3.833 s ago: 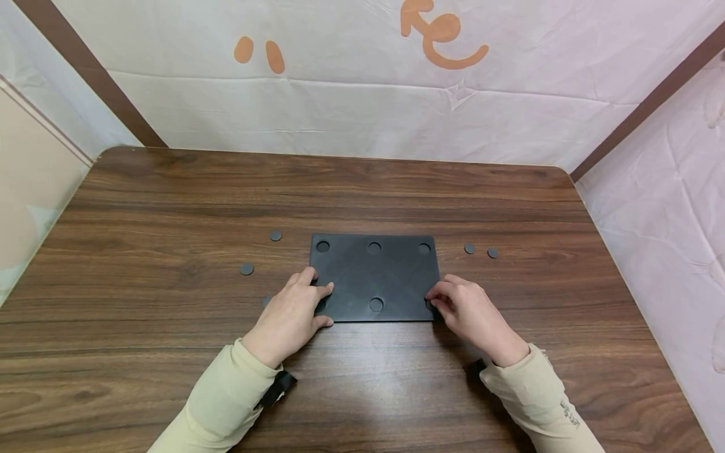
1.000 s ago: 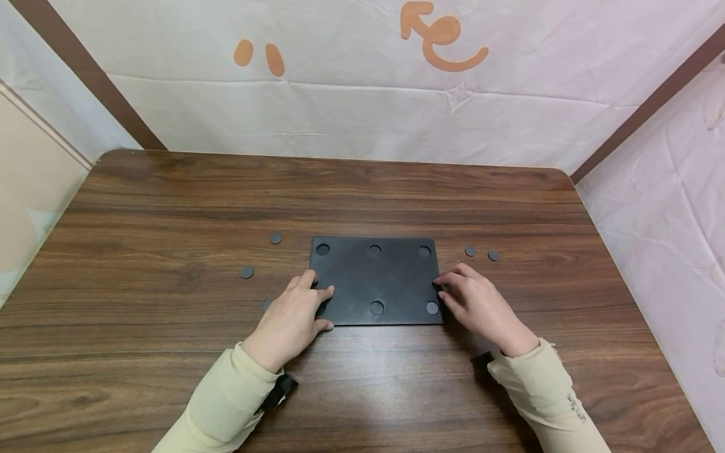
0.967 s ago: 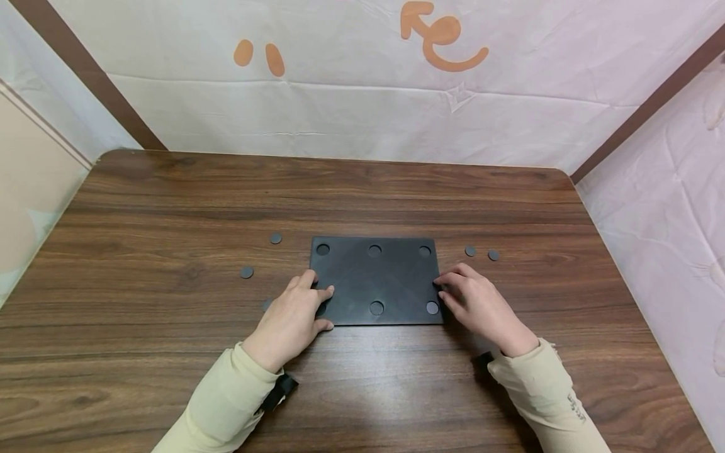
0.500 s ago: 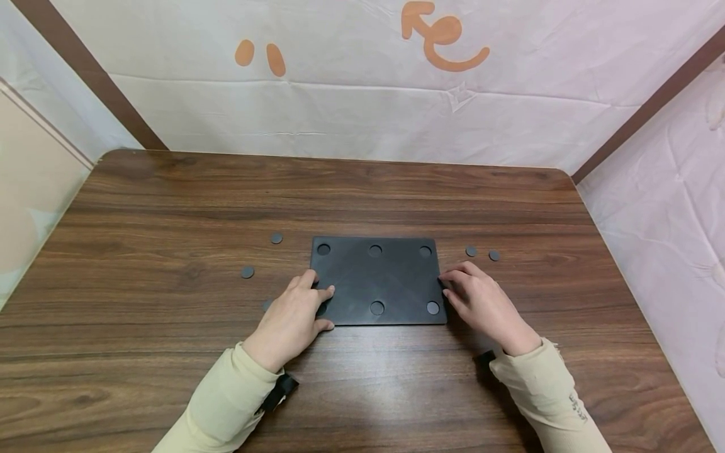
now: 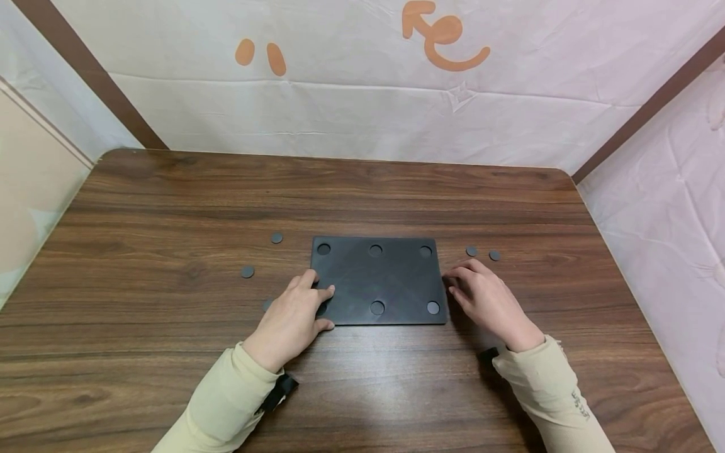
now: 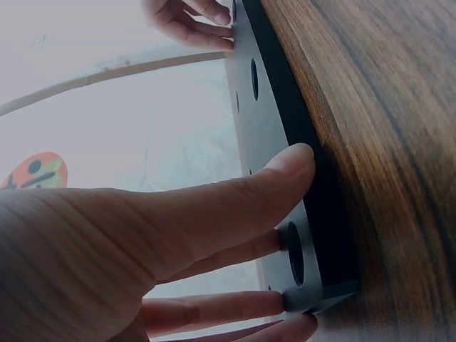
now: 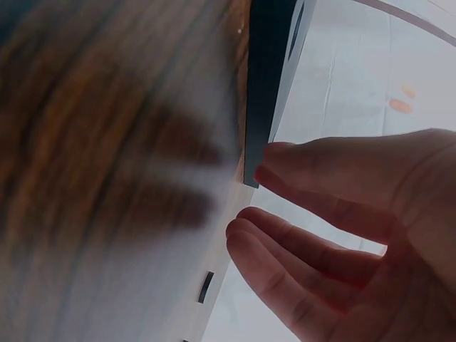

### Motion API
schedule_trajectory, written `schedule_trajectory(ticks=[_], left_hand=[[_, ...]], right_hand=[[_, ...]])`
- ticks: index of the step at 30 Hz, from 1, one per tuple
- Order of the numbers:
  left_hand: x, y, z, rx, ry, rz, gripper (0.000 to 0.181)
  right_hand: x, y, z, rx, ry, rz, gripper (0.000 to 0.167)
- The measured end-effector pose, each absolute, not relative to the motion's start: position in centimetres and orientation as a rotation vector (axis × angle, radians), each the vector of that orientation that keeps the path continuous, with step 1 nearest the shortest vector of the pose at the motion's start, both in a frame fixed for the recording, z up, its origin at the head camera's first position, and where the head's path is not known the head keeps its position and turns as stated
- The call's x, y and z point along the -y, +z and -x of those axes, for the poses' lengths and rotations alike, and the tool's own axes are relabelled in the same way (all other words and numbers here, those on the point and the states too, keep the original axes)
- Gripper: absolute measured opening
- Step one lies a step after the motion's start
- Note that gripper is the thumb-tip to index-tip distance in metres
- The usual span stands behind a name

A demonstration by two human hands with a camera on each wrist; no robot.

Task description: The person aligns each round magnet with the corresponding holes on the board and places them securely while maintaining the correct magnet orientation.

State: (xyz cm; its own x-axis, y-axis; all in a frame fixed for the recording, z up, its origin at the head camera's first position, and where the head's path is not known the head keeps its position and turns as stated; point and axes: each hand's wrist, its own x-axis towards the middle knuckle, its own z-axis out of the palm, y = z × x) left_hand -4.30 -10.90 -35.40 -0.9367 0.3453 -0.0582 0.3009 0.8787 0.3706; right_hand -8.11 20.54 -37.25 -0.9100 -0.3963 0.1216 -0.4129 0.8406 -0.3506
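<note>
A flat dark rectangular plate with several round recesses lies on the table. Its near right recess contains a small dark grey disc. My left hand rests on the near left corner and partly covers a recess there. In the left wrist view its thumb presses the plate's front edge, while the fairly straight fingers touch the top and left side. Just off the right edge, my right hand has loosely bent fingers. The right wrist view shows a gap between its thumb and fingers, with nothing held.
Two loose discs, one nearer and one farther right, lie beyond my right hand. On the left are a far disc, a middle disc and another partly hidden by my left hand. A pale sheet hangs behind the wooden table.
Earlier my right fingers were at the near right recess; now the disc shows in it. The right hand has drawn away to the right of the plate. My left hand has stayed put.
</note>
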Motion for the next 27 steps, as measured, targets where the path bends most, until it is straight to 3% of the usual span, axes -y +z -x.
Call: schedule_trajectory(ticks=[27], left_hand=[[10.91, -35.27, 4.30, -2.912, 0.561, -0.499, 0.053]], right_hand=[[-21.49, -37.02, 8.86, 3.051, 0.555, -0.553, 0.028]])
